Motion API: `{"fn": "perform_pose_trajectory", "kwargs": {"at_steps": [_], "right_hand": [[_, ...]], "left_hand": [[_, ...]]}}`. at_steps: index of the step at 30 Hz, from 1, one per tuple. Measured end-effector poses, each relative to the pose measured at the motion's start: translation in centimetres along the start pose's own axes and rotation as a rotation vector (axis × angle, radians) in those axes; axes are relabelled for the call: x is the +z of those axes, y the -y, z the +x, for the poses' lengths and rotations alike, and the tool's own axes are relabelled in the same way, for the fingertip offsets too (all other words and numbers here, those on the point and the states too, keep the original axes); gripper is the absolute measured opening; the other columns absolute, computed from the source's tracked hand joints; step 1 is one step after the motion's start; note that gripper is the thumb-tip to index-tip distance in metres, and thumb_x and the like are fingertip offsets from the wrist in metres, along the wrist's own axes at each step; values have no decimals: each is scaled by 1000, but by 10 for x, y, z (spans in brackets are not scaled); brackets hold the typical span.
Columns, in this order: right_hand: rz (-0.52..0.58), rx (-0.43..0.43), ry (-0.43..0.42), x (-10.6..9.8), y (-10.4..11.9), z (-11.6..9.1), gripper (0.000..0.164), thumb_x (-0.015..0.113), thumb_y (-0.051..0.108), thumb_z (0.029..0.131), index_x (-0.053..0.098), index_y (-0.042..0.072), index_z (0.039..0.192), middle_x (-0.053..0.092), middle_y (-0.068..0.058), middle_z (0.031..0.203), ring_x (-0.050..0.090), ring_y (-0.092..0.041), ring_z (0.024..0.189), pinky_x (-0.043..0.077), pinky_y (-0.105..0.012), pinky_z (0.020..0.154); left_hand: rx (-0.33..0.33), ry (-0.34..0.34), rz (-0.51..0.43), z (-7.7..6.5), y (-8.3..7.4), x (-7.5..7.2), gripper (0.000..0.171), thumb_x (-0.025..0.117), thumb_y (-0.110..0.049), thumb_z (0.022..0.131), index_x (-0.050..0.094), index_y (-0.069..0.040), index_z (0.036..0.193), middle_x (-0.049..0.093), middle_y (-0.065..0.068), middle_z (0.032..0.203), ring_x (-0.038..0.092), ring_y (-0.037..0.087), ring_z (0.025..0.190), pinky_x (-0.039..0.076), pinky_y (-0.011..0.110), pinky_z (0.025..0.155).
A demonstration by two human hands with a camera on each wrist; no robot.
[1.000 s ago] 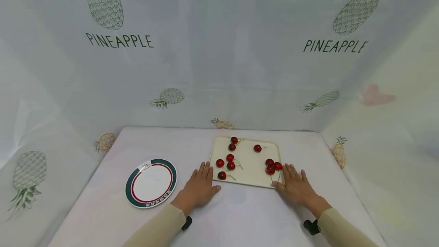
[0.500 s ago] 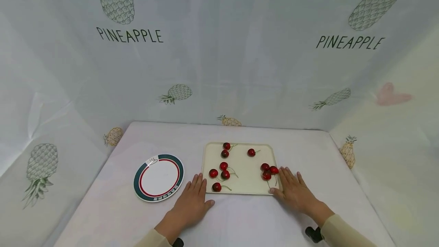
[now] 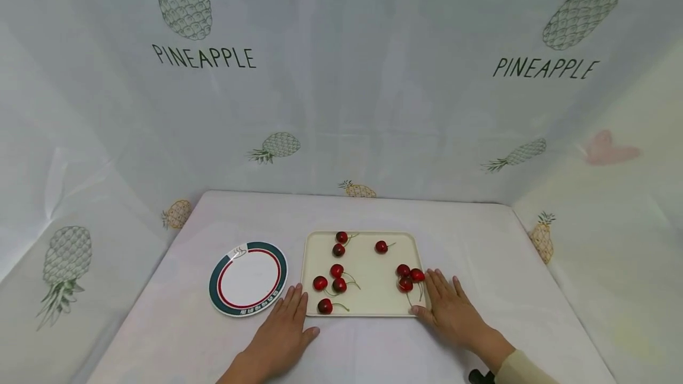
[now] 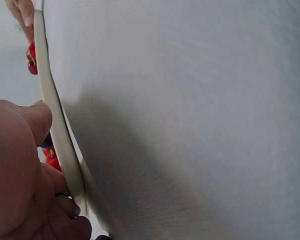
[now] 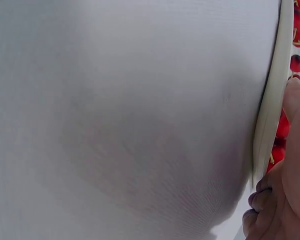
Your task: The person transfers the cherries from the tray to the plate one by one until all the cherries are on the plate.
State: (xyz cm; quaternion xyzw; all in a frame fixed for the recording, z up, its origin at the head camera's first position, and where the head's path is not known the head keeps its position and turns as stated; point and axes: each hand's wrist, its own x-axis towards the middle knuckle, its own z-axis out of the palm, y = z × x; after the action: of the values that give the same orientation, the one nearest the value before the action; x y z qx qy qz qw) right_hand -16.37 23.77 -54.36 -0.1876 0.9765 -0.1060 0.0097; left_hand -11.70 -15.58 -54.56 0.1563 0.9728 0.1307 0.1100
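The cream tray (image 3: 370, 280) has slid leftward and closer in, the left hand (image 3: 278, 336) and right hand (image 3: 453, 316) going along. It lies flat on the tabletop (image 3: 363, 351), between both sets of fingers; it looks light, stiff and probably smooth, best held by its short rims, where the fingers already are. The plate (image 3: 248, 278), just left of the left fingers, seems hard, perhaps breakable. The left fingers lie straight and together, thumb spread; the right ones are straight, little finger apart, thumb at the near corner. The cherries (image 3: 339, 285) between them would likely roll if tipped.
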Motion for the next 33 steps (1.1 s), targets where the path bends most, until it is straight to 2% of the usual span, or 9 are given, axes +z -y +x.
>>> {"fn": "perform_pose_trajectory", "kwargs": {"at_steps": [9,13,16,18,21,23,26,28,33], "right_hand": [[-30,-3,-5,1,3,1,89,56,59,103,41,-12,155,39,-31,163,33,-49,154,22,-72,124],[-37,5,1,-1,3,1,90,55,60,103,41,-12,155,40,-30,163,34,-48,154,22,-71,125],[-42,9,5,-1,1,1,90,55,61,103,41,-12,155,40,-30,163,33,-48,154,22,-71,125],[-46,8,5,0,0,2,91,55,62,103,41,-11,155,40,-29,163,33,-48,154,22,-71,125],[-54,4,-7,0,-2,2,91,55,62,103,42,-11,155,40,-29,163,34,-48,154,23,-71,125],[-60,-1,-17,0,-2,2,91,56,62,103,41,-11,155,40,-29,164,34,-47,154,23,-71,124],[-61,-8,-22,1,-2,2,91,56,62,102,41,-10,156,39,-28,164,34,-47,154,23,-70,124],[-56,-10,-22,1,-2,2,92,57,62,102,40,-10,157,38,-28,165,33,-47,155,23,-70,125],[-55,-12,-24,2,-3,2,93,58,63,101,39,-9,157,38,-28,165,33,-46,155,22,-70,125]], "left_hand": [[-2,-10,-28,-2,6,-3,80,56,-54,104,41,2,159,31,21,171,24,42,160,29,63,126],[-31,-18,-56,-7,7,-9,75,57,-53,105,43,-4,160,33,17,171,28,38,159,33,61,125],[-71,-104,-90,-16,10,-24,63,62,-46,104,51,-11,156,42,11,167,38,34,155,40,57,122],[-97,-203,-144,-22,17,-40,54,67,-36,103,58,-13,151,50,11,162,47,34,149,44,56,119],[-156,-323,-251,-27,38,-64,48,70,-25,102,61,-13,148,56,14,156,56,37,140,48,57,115],[-210,-350,-331,-29,58,-80,50,69,-22,103,57,-12,151,54,20,156,59,42,135,51,60,111],[-319,-331,-436,-33,91,-97,56,64,-24,106,48,-11,158,49,26,158,58,48,134,55,60,105],[-378,-321,-491,-35,112,-103,58,61,-25,108,43,-10,161,47,29,158,54,50,137,56,60,104],[-449,-299,-569,-36,157,-105,61,56,-26,109,35,-7,164,43,33,159,52,53,138,57,61,102]]}}
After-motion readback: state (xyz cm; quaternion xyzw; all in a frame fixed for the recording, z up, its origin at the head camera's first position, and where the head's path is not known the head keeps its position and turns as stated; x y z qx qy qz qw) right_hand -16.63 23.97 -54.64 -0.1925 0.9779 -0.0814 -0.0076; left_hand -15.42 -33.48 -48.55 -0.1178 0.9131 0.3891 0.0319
